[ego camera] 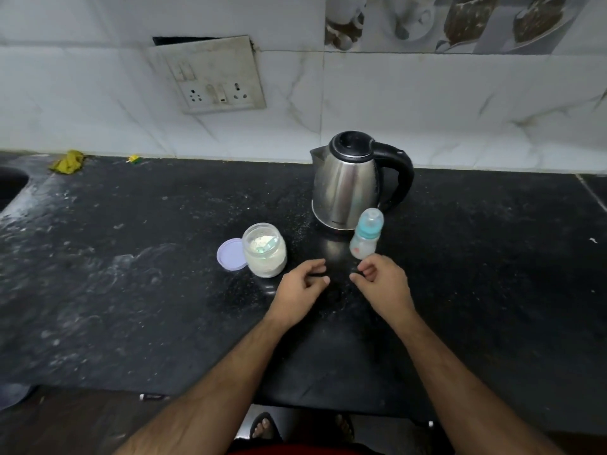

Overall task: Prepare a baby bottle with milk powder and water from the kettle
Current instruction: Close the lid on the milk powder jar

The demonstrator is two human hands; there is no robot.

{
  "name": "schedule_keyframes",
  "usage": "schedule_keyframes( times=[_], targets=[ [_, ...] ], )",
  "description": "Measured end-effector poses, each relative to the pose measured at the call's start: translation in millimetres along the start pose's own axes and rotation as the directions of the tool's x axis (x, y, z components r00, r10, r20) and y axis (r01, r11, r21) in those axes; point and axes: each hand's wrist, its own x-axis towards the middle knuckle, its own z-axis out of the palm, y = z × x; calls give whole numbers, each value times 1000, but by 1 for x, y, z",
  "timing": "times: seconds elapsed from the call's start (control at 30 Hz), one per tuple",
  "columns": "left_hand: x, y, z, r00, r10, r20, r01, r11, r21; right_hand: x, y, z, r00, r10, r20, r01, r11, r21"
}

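Both hands, the left hand (300, 284) and right hand (382, 282), are hanging over the black worktop (131, 290) with fingers loosely curled, holding nothing, near the baby bottle (366, 234).

We see a black stone counter (131, 290) dusted with pale smears. Beyond our left hand (300, 284) sit an open powder jar (265, 251) and its lilac lid (231, 254); beyond our right hand (382, 284) stand a capped baby bottle (366, 234) and steel kettle (348, 182).
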Motion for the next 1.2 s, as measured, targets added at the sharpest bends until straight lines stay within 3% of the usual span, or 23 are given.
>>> schedule_keyframes(
  times=[0.2,0.43,0.67,0.83,1.0,1.1,1.2],
  targets=[
    [-28,-20,-52,989,-30,-145,30,1000,-6,-6,-45,55,983,-111,148,99,991,85],
    [-29,-41,-116,922,-94,-374,94,995,-18,19,-73,94,935,-25,353,2,998,64],
    [4,-39,-140,980,-96,-173,121,983,141,34,-87,113,902,-56,428,24,997,78],
    [14,-25,-142,999,-2,-52,11,984,175,29,-91,123,953,-32,301,-18,987,161],
    [17,-10,-148,995,73,-71,-67,994,84,23,-97,111,959,-46,280,-48,947,319],
    [22,4,-150,997,56,-55,-59,997,-57,22,-102,99,956,-88,280,-37,910,413],
    [22,23,-149,995,92,-37,-95,988,-119,21,-108,92,974,-95,205,-18,870,492]
  ],
)
